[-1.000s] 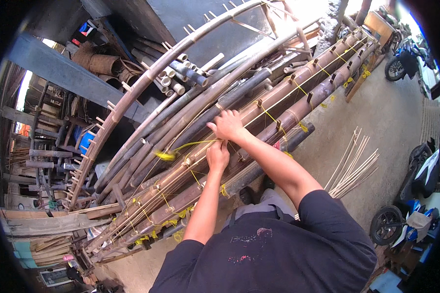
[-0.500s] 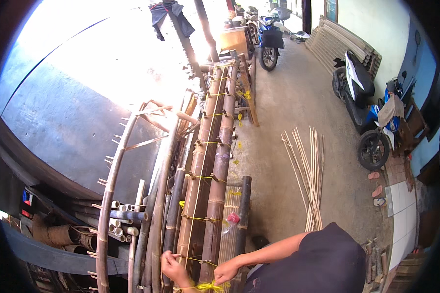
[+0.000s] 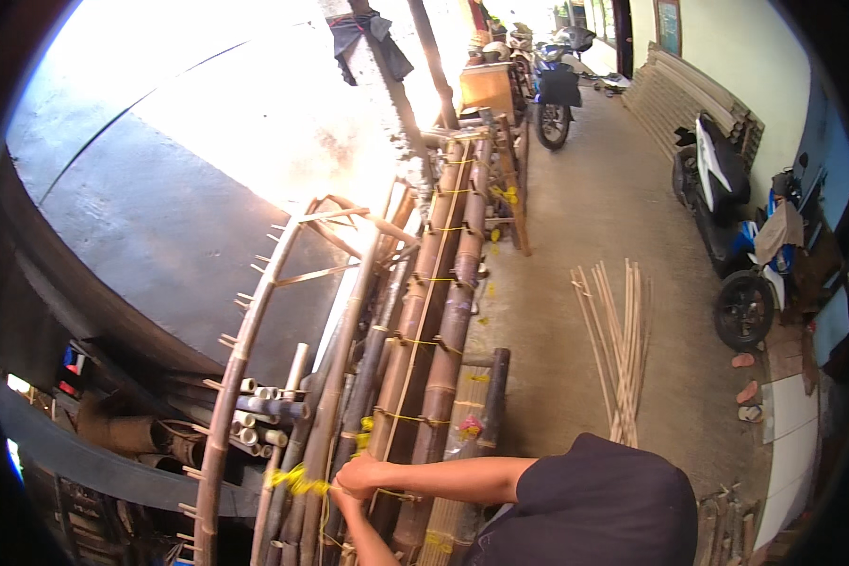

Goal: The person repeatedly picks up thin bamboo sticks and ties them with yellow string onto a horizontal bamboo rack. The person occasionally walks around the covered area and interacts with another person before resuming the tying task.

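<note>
Both hands meet at the left edge of two long bamboo poles that lie side by side. My right hand [image 3: 358, 472] reaches across from the right, closed on yellow cord. Against it, my left hand [image 3: 342, 494] is closed at the same spot, its fingers partly hidden. A blurred yellow cord bundle [image 3: 297, 481] sticks out to the left of the hands. The left bamboo pole [image 3: 407, 363] and the right bamboo pole [image 3: 448, 363] carry short dark pegs, with thin yellow cord [image 3: 410, 417] strung across between them.
A curved bamboo rail with pegs [image 3: 245, 344] and stacked bamboo tubes [image 3: 262, 415] stand to the left. Thin sticks [image 3: 618, 349] lie on the floor at right. Motorbikes [image 3: 745, 307] are parked by the wall, near sandals [image 3: 747, 391]. A dark bamboo post [image 3: 496, 396] stands beside the poles.
My right hand has moved left across the poles to meet my left hand, and the yellow cord bundle has gone with it to the left side. The view has shifted.
</note>
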`<state>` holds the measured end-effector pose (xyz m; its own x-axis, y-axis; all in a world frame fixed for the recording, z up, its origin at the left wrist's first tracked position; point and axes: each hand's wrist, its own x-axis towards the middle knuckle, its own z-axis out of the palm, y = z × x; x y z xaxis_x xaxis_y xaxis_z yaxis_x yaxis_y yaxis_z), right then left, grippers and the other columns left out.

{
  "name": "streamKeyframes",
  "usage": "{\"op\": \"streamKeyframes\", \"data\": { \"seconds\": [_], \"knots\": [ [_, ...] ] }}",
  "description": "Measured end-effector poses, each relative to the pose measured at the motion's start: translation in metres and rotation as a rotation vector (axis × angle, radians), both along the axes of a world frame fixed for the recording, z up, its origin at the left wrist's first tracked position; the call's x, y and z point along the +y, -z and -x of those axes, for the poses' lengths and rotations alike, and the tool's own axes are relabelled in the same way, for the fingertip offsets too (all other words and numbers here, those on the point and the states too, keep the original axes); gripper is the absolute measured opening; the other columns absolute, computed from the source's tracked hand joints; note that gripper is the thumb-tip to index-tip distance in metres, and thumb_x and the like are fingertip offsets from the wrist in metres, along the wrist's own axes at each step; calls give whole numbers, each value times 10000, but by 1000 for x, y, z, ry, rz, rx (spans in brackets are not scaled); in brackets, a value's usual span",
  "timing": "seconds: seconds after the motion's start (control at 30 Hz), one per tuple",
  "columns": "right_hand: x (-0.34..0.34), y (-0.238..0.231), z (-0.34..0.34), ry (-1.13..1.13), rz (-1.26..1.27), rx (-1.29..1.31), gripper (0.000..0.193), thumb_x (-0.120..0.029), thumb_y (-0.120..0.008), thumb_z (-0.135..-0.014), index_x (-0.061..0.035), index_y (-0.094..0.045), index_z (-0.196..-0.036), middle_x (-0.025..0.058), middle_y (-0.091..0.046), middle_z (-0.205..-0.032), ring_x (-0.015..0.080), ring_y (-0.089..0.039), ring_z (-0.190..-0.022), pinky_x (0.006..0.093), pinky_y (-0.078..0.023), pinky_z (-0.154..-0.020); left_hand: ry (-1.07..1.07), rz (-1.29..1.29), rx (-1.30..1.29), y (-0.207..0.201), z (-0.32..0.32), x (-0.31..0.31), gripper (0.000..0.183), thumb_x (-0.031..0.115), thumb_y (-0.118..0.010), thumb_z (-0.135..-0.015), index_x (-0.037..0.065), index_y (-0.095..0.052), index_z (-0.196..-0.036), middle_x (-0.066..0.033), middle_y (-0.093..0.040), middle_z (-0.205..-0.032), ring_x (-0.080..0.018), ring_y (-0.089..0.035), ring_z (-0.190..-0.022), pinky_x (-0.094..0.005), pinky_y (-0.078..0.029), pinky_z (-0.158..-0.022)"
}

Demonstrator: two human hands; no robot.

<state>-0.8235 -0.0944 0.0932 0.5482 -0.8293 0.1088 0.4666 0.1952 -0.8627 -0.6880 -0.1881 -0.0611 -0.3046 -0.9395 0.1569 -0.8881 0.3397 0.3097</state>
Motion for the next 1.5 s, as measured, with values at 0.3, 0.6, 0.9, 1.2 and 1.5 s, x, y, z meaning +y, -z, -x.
{"op": "streamKeyframes", "data": {
  "seconds": [0.3,0.6,0.9,1.2,1.5],
  "knots": [
    [-44,25,-58,197,312,656,289,-379,-610,-904,-103,-610,-819,46,-633,-766,225,-580,-631,429,-478,-626,94,-63,39,3,-8,10,248,196,-550,-926,-24,-638,-997,-183,-679,-938,-289,-633,-833,-428,-498,-770],
    [-29,15,-44,350,675,1574,293,-368,-626,-879,-89,-699,-826,55,-696,-826,205,-661,-793,402,-544,-708,185,-96,57,-20,-12,33,260,187,-543,-934,-27,-594,-1072,-220,-664,-1009,-332,-634,-900,-452,-491,-802],
    [45,-42,-16,-226,33,19,312,-302,-519,-1024,-44,-651,-911,-24,-541,-727,101,-444,-613,277,-434,-620,80,-19,585,-85,-41,165,314,195,-566,-945,-39,-581,-1153,-243,-633,-1162,-377,-628,-999,-477,-488,-860],
    [135,-34,-6,-108,243,526,245,-205,-573,-990,23,-658,-1014,83,-669,-844,110,-561,-810,313,-476,-771,-214,-1093,2153,-147,-79,224,628,575,-324,-1013,65,-444,-1360,-222,-590,-1260,-346,-615,-1120,-400,-548,-886],
    [174,-23,-38,323,60,656,245,-191,-566,-994,31,-665,-964,47,-681,-857,105,-581,-821,293,-480,-767,-313,-1064,1578,-148,-131,248,244,215,-639,-968,87,-553,-1157,-38,-617,-887,-70,-598,-675,-208,-444,-490]
  ]
}}
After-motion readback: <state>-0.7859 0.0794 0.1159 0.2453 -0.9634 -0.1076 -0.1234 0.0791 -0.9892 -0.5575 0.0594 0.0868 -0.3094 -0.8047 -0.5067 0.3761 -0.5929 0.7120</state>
